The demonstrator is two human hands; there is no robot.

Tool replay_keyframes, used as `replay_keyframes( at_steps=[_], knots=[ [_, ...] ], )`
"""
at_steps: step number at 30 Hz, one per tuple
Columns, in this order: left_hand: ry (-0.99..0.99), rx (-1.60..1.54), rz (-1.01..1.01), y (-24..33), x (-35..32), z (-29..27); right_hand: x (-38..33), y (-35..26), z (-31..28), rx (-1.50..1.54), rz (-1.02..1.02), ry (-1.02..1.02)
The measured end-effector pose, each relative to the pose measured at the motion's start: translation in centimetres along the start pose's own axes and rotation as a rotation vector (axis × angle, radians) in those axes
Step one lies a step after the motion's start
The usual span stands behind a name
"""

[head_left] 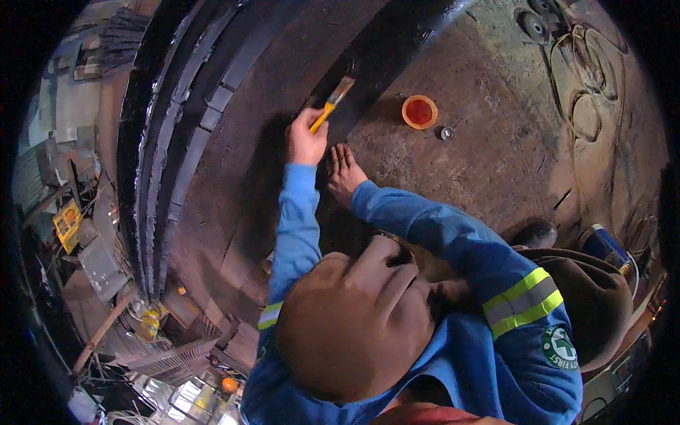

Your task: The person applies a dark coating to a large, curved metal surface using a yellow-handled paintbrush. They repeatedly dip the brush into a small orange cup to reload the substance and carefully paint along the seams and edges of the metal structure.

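My left hand (307,140) is closed around the yellow handle of a paintbrush (331,106). Its bristles point up and to the right, over or against a dark, partly glossy metal beam (382,53); whether they touch it I cannot tell. My right hand (345,175) lies with its fingers stretched out near the beam's near end, just below the left hand. Right of the beam stands a round orange-rimmed container (420,112) with red inside. Close beside it lies a small round metal piece (447,133).
Long dark curved metal sections (177,127) stand at the left. Looped hoses or cables (588,85) and a wheel (533,27) lie at the upper right. A blue-and-white container (604,248) is on the right. Assorted clutter, including a yellow bottle (149,322), fills the lower left.
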State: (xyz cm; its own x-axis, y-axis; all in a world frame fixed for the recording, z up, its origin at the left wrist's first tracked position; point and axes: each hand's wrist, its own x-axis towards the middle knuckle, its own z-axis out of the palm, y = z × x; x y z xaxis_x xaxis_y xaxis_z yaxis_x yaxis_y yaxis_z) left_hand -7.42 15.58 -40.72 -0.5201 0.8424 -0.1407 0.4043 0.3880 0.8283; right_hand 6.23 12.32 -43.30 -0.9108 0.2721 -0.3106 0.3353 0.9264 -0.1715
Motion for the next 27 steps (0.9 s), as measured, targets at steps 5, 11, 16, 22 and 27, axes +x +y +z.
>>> replay_keyframes(
  at_steps=[5,11,16,22,27],
  knots=[
    [-0.002,0.15,0.064,0.3,-1.4,-0.2,-0.7,0.5,-2.7,-0.075,-0.026,-0.057],
    [0.244,0.083,-0.117,-4.5,-5.8,-3.3,0.1,0.3,-0.7,0.014,0.006,0.016],
    [0.197,0.228,-0.053,-2.8,-5.0,-3.1,-0.5,-0.2,-2.2,-0.061,-0.034,0.021],
    [0.003,0.163,-0.062,-2.6,-7.9,-4.7,0.0,-0.1,-1.2,-0.025,0.003,0.027],
    [-0.094,0.158,0.118,8.0,-3.6,-3.7,0.1,0.2,0.1,-0.029,0.034,0.026]
  ],
)
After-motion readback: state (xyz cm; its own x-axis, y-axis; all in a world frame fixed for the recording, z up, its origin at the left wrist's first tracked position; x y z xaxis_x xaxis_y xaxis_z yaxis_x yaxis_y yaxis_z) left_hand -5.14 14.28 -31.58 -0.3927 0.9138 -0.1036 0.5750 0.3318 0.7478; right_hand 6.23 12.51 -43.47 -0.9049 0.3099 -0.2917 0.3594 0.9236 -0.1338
